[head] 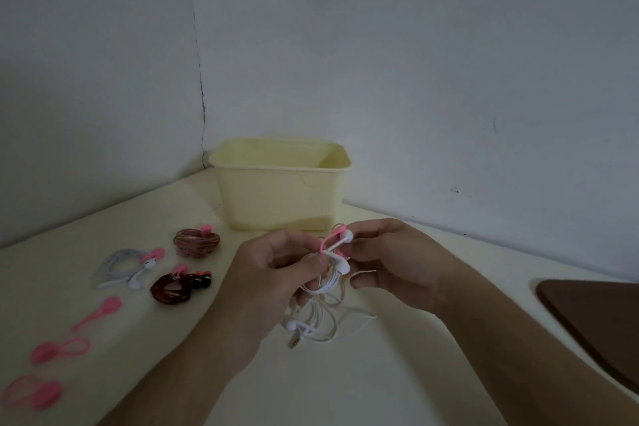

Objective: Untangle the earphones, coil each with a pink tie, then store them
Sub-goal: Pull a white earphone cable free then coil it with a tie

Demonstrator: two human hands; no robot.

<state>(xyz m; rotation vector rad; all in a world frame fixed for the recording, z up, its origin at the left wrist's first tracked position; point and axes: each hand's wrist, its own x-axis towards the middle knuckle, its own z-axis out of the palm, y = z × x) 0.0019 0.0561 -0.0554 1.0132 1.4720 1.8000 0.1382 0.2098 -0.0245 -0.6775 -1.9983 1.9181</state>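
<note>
my left hand [276, 266] and right hand [390, 259] meet just above the tabletop [380, 373], in front of the pale yellow bin [276, 197]. both have fingers curled round a white earphone bundle [328, 280]; my left thumb presses the coiled part, and my right fingertips pinch near an earbud where a pink tie [328, 241] crosses the cable. most of the coil is hidden behind my fingers, so i cannot tell whether the tie is closed. loose loops hang down to the tabletop, ending at a metal plug [294, 343]; how many earphones are in that tangle is hard to make out.

to the left lie three bundles, each with a pink tie: a white coiled earphone [126, 268], a dark red coiled earphone [173, 287] and a brownish coiled earphone [196, 241] nearest the bin. further left are three spare pink ties [60, 349], the lowest blurred near the frame edge. the bin's inside is mostly out of sight. a brown board [594, 315] is cut off at the right edge.
</note>
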